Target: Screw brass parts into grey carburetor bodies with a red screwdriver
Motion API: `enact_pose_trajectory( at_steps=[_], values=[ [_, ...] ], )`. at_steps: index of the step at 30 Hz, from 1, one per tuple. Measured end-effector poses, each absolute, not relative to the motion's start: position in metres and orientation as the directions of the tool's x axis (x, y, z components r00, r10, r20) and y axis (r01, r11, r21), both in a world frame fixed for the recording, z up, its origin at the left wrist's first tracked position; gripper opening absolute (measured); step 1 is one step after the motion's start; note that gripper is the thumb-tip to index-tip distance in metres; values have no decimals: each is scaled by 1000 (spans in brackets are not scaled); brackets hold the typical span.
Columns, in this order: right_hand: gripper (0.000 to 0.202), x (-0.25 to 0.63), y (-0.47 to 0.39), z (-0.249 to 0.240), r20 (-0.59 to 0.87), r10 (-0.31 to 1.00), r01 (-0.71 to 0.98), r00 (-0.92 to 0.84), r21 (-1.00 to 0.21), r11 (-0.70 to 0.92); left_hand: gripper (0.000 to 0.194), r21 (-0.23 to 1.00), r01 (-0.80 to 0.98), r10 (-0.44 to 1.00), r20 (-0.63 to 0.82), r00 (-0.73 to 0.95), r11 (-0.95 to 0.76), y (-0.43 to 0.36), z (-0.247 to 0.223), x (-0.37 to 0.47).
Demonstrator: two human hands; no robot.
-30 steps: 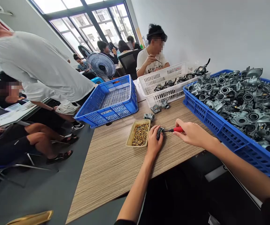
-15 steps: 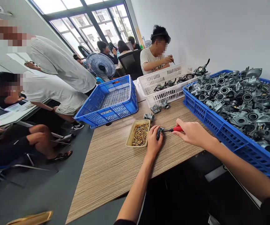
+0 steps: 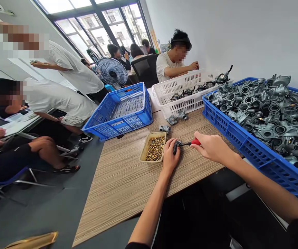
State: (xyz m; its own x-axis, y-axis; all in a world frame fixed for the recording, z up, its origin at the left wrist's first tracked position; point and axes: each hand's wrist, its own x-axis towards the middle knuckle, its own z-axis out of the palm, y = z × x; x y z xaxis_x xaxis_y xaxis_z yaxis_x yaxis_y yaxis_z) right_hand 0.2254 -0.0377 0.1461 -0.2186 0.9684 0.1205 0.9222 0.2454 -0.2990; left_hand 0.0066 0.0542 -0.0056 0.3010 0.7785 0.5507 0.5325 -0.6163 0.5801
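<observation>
Dark metal part point(image 3: 175, 147) beneath left hand's point(image 3: 171, 154) curled fingers

Wood-grain table point(image 3: 120, 180) with tray point(image 3: 143, 152), crates point(image 3: 242, 141), metal parts point(image 3: 164, 129)

Our left hand point(image 3: 171, 155) curls palm-down, forearm angled upward; our right hand point(image 3: 212, 147) reaches inward, fingers closed.

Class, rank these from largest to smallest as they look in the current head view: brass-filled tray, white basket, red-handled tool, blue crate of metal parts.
1. Blue crate of metal parts
2. White basket
3. Brass-filled tray
4. Red-handled tool
</observation>
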Motion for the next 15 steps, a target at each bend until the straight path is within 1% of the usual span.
enact_pose_trajectory(
  at_steps=[2, 6, 9, 12, 15],
  values=[
    [16, 225, -37, 145, 127, 971, 926, -204, -296, 234, 39, 583, 534, 782, 547, 300, -612, 54, -6, 7],
    [15, 227, -37, 143, 159, 956, 888, -245, -358, 287, 40, 586, 532, 784, 543, 302, -611, 54, -7, 6],
    [9, 227, -37, 144, 121, 967, 907, -223, -337, 252, 39, 587, 528, 781, 546, 303, -614, 54, -7, 6],
    [16, 227, -36, 145, 88, 982, 934, -170, -302, 189, 39, 586, 530, 782, 546, 301, -613, 54, -7, 6],
    [13, 230, -36, 144, 108, 971, 907, -213, -347, 237, 40, 587, 534, 786, 540, 301, -608, 54, -7, 6]
  ],
)
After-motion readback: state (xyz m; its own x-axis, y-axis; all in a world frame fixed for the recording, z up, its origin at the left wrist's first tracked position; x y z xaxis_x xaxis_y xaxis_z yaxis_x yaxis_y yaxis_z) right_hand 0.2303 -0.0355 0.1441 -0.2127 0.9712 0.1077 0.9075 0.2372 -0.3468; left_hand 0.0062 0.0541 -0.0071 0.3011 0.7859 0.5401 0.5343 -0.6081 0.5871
